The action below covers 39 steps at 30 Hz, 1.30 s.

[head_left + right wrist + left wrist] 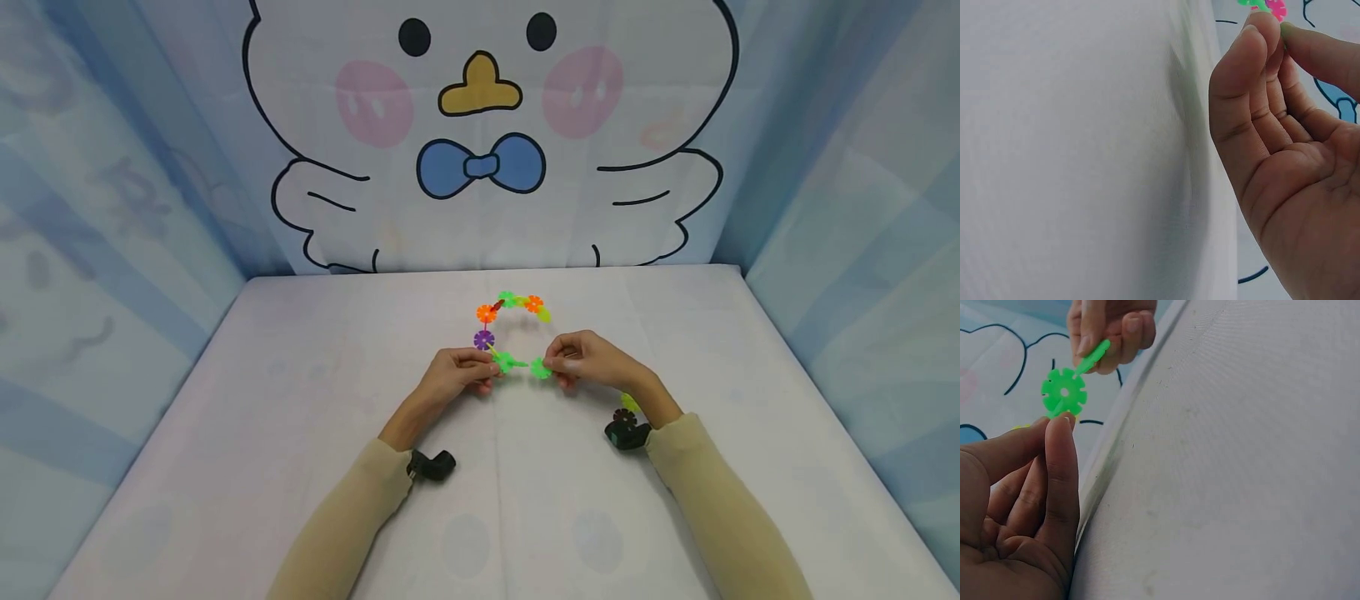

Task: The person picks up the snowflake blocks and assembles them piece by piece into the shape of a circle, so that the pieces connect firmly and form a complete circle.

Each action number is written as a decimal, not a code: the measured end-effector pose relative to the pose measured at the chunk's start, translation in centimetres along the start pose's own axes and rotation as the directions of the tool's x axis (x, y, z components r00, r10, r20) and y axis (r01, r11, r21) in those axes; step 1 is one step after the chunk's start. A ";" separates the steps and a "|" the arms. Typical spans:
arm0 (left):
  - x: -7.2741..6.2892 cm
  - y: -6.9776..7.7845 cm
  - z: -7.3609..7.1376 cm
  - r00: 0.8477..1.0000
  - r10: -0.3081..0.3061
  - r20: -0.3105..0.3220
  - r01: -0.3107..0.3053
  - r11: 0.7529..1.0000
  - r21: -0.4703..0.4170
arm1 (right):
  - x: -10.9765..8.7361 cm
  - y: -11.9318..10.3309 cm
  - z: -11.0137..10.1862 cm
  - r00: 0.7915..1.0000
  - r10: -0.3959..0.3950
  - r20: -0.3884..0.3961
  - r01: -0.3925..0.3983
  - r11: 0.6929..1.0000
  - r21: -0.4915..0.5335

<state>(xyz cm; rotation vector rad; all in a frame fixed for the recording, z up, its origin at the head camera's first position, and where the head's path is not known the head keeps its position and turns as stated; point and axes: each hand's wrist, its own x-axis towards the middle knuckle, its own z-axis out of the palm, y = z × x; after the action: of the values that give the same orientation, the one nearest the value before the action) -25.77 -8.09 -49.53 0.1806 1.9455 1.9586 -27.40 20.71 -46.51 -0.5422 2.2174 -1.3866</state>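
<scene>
A curved chain of slotted plastic snowflake discs (486, 313) in purple, orange, green and other colours arcs above the tabletop in the head view. My left hand (457, 371) pinches a green snowflake disc (1064, 394) at the chain's near end between thumb and finger. Opposite it, my right hand (591, 358) pinches another green disc (541, 368). The left wrist view shows this second disc edge-on, its tip right by the first disc's notched rim. In the right wrist view, the fingertips hide most of the held disc. A yellow-green disc (544, 315) ends the chain's far side.
Near my right wrist lie a yellow-green disc (630, 402) and a dark brown disc (624, 417), partly covered by the wrist camera (627, 435). The white table (225, 467) ends at a curtain (480, 233) with a cartoon print.
</scene>
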 end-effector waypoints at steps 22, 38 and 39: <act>0.0 -0.3 0.1 1.000 0.002 -0.008 -0.002 1.000 0.016 | 0.3 0.0 0.9 0.999 -0.034 -0.037 0.034 0.999 0.005; 0.0 -0.1 0.2 1.000 0.008 -0.023 -0.008 1.000 0.013 | 0.2 -0.8 1.1 0.999 -0.032 -0.042 0.032 0.999 0.001; 0.0 -0.1 0.2 1.000 0.007 -0.023 -0.007 1.000 0.016 | 0.2 -0.8 1.1 0.999 -0.036 -0.041 0.036 0.999 -0.001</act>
<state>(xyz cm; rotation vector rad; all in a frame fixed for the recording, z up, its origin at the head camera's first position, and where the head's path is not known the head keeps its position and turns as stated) -25.67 -7.89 -49.60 0.1699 1.9782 1.9589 -26.88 19.45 -46.29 -0.5608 2.2501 -1.4278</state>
